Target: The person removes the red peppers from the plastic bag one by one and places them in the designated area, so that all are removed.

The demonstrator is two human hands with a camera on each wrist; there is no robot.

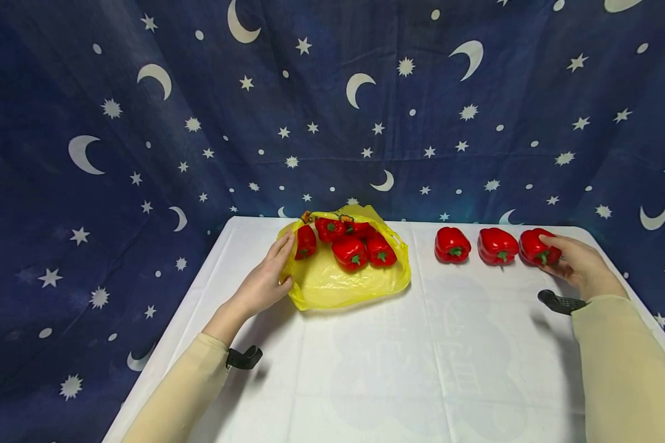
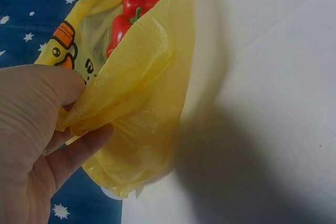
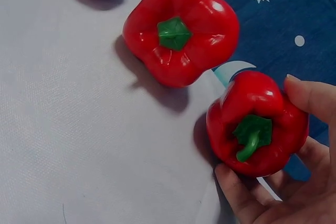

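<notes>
A yellow plastic bag point(image 1: 338, 289) lies on its side at the table's back left, its mouth facing me. Several red bell peppers point(image 1: 350, 252) sit inside it. My left hand point(image 1: 266, 280) pinches the left edge of the bag's mouth between thumb and fingers; in the left wrist view the yellow film point(image 2: 142, 77) bunches there. At the back right, my right hand point(image 1: 582, 264) grips a red bell pepper point(image 3: 257, 124) with a green stem, thumb on one side and fingers on the other. To its left stand two more bell peppers point(image 1: 497, 246) in a row.
A white cloth covers the table point(image 1: 388, 369). Behind and to the left hangs a dark blue curtain point(image 1: 321, 154) with moons and stars. A black band with a curved piece point(image 1: 245, 357) sits on each wrist.
</notes>
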